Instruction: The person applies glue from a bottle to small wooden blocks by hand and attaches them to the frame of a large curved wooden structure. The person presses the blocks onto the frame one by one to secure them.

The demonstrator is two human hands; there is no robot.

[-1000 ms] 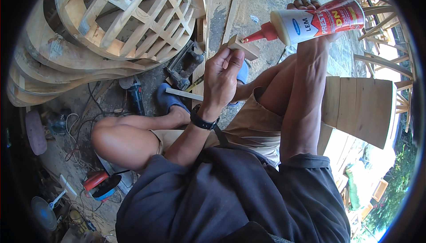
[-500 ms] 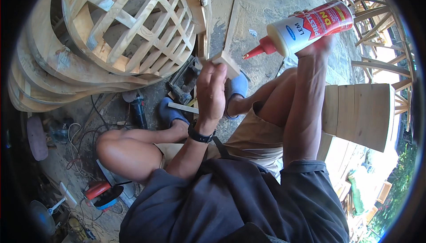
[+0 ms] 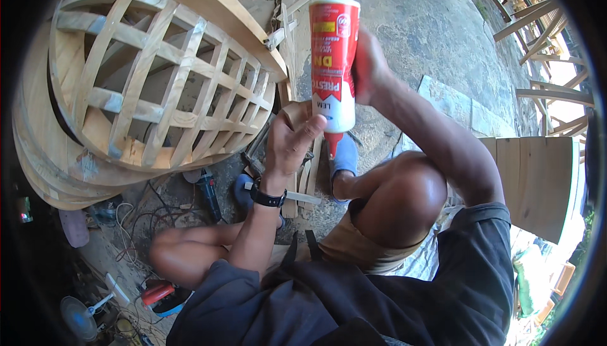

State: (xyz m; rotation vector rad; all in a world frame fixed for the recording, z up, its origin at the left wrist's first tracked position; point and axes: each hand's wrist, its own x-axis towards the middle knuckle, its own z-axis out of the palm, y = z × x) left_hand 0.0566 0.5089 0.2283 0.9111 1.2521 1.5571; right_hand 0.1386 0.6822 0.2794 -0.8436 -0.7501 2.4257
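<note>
glue bottle (image 3: 335, 67), long axis near vertical, nozzle (image 3: 333, 143) down

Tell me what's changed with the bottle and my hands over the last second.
The red-and-white bottle has swung to your left and tipped from a slant to upside down, its red nozzle pointing downward. Your right hand moved with it. Your left hand sits slightly lower in view; its wood block is hard to make out now. Your right hand's hold on the bottle stayed.
</note>
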